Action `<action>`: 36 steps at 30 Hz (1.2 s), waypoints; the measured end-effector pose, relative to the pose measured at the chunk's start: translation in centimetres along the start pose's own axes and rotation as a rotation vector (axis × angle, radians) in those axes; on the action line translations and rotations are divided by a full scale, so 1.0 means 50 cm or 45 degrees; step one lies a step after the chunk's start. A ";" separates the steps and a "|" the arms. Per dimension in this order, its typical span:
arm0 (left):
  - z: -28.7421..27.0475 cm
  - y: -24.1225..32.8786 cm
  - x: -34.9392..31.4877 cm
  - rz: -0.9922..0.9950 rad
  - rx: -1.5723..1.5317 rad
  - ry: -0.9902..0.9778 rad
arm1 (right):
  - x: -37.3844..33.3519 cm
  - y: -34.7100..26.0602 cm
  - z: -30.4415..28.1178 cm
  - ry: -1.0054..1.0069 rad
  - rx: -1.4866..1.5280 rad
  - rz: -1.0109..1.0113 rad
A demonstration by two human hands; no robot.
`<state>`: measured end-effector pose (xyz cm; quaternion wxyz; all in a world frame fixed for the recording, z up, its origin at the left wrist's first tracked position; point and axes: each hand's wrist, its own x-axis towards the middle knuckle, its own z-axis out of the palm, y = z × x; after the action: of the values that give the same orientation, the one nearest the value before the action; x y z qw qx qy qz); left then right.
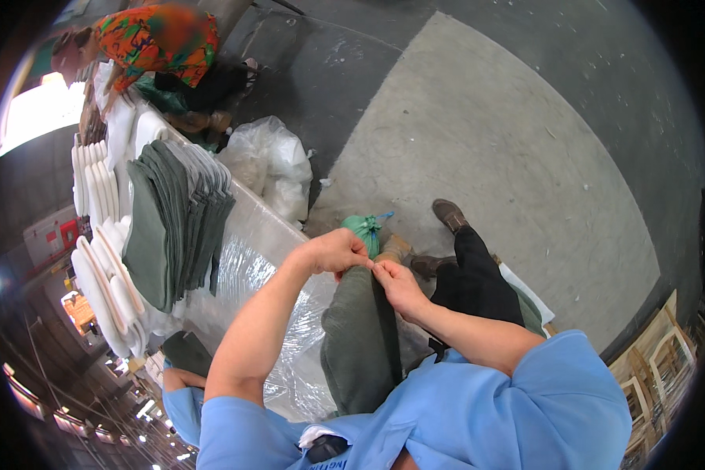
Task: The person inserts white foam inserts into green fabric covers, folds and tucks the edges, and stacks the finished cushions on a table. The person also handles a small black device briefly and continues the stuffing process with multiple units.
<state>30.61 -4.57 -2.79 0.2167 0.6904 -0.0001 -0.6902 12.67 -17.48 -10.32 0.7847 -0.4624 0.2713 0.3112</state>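
Note:
A dark green, padded fabric piece that looks like a cushion (356, 337) hangs in front of my body, its narrow end up. My left hand (337, 252) pinches that end from the left, fingertips bent together. From the right, my right hand (399, 288) pinches the same end, thumb and forefinger meeting the left fingertips. What lies exactly between the fingertips is too small to make out. The cushion's lower part reaches my blue shirt beside the film-covered table (247, 243).
On the table stand a row of similar green cushions (160, 227) and white foam pads (102, 290). A clear plastic bag (270, 160) and a tied green bag (360, 227) are beside it. Another person (149, 47) bends over its far end. Wooden frames (666, 360) lean at right.

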 end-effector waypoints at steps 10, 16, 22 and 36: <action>0.142 0.055 0.112 0.315 -0.343 0.249 | -0.073 -0.070 -0.095 0.134 0.705 0.352; 0.178 0.042 0.138 0.380 -0.408 0.499 | -0.051 -0.035 -0.124 0.199 0.686 0.359; 0.197 -0.024 0.166 0.442 -0.632 0.782 | 0.016 -0.069 -0.091 0.388 0.153 0.411; 0.212 0.016 0.169 0.331 -0.414 0.757 | -0.046 -0.102 -0.117 0.046 0.459 0.555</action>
<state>21.17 -11.01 -10.11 0.4001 0.8117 0.0850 -0.4169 14.12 -25.17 -8.33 0.7639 -0.2516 0.4292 0.4110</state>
